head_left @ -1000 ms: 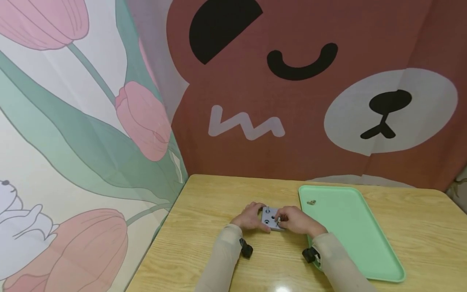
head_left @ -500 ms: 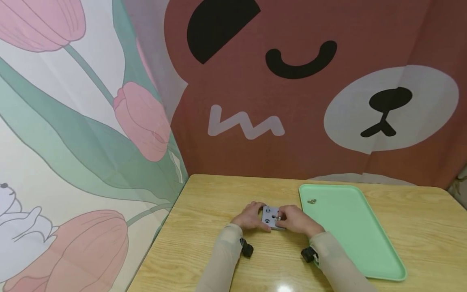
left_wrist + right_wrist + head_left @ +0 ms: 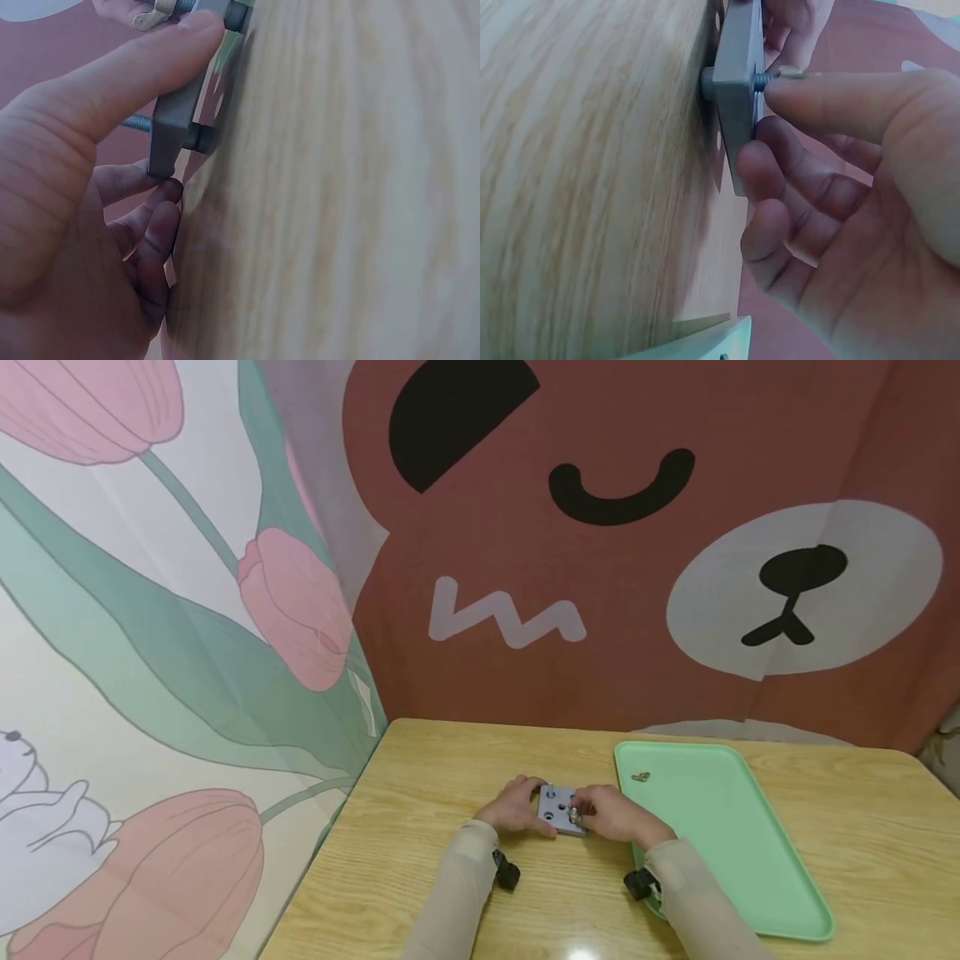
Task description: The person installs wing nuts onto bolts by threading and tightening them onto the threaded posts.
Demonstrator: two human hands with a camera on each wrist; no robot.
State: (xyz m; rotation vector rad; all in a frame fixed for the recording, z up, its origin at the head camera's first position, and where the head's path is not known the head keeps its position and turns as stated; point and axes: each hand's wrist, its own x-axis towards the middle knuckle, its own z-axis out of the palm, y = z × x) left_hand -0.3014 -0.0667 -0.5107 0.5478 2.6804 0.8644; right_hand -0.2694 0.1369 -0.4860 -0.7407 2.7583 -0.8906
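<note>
A grey metal plate (image 3: 553, 821) with holes and bolts through it is held just above the wooden table, its bolt heads underneath. My left hand (image 3: 516, 806) grips its left side, thumb on the near edge and fingers on the far one. A threaded bolt end (image 3: 137, 122) sticks up through the plate in the left wrist view. At the near right corner, my right hand (image 3: 611, 812) pinches a brass wing nut (image 3: 574, 815) that sits on another bolt (image 3: 761, 81). Fingertips partly hide that nut in the right wrist view.
A light green tray (image 3: 720, 835) lies on the table (image 3: 420, 760) to the right, under my right forearm. Small brass pieces (image 3: 640, 777), seemingly wing nuts, lie in its far left corner. Printed curtains (image 3: 510, 693) hang behind and to the left.
My right fingers have shifted around the wing nut, and more of it shows now. The left hand and the plate have stayed in place.
</note>
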